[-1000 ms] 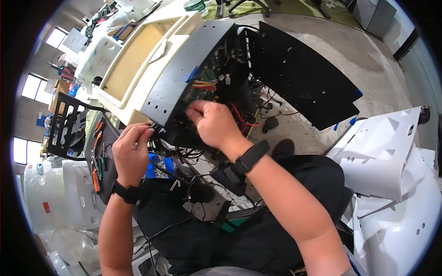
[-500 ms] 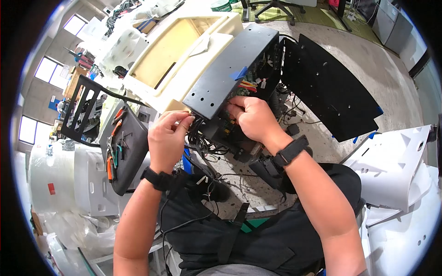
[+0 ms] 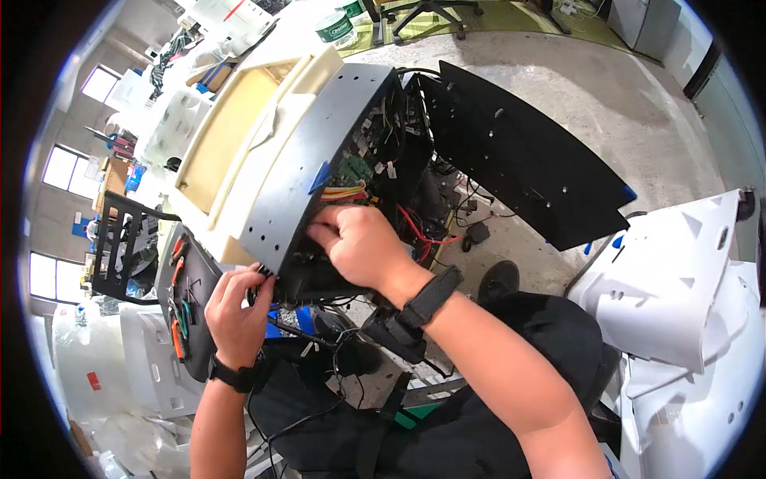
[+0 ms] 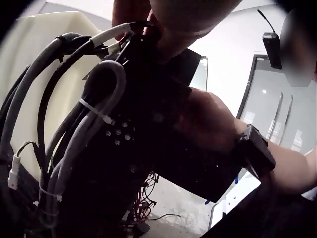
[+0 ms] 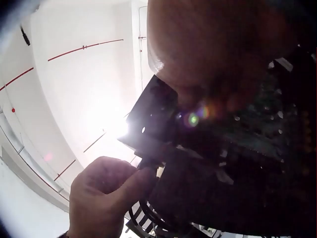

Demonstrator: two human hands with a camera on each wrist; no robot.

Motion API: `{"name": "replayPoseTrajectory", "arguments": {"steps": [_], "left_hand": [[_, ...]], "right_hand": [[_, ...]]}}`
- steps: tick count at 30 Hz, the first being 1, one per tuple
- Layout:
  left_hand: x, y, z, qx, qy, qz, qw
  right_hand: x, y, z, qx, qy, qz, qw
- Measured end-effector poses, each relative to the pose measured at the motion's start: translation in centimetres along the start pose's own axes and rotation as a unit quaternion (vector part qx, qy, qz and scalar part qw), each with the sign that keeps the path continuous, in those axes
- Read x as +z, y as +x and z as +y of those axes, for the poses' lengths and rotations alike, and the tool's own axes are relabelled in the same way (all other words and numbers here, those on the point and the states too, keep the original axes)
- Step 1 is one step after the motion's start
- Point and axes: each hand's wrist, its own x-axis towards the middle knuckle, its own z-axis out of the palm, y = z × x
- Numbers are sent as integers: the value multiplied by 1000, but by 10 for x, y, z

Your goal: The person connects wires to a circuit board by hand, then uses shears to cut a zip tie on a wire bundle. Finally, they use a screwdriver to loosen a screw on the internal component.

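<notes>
My left hand (image 3: 238, 307) pinches cable (image 3: 267, 279) at case (image 3: 319, 168) near corner; right hand (image 3: 355, 243) curled inside, grip unclear, just above-right

Hidden fingertips, blurred close-ups

Right hand (image 3: 359, 243) fingers buried inside black chassis (image 3: 319, 172), tips unseen; whatever left hand (image 3: 239, 307) pinches among cables (image 4: 74, 129) too small to tell; right-wrist view mostly blocked by blurred palm, washed by glare.
</notes>
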Motion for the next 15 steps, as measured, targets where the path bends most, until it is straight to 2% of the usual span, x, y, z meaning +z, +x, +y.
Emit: {"name": "replayPoseTrajectory", "arguments": {"steps": [1,5,8,10,15], "left_hand": [[0,1,-1,1,8,-5,1000],[2,0,-5,-26,22,-9,999],[3,1,-1,-209,-58,-10,976],[5,3,-2,-223,-86,-8,971],[-1,8,-4,-271,-156,-35,949]], "right_hand": [[1,2,3,-24,-10,9,1000],[2,6,7,-26,20,16,999],[2,6,9,-56,17,34,998],[1,5,9,-29,-2,23,999],[4,8,11,-12,50,30,998]]}}
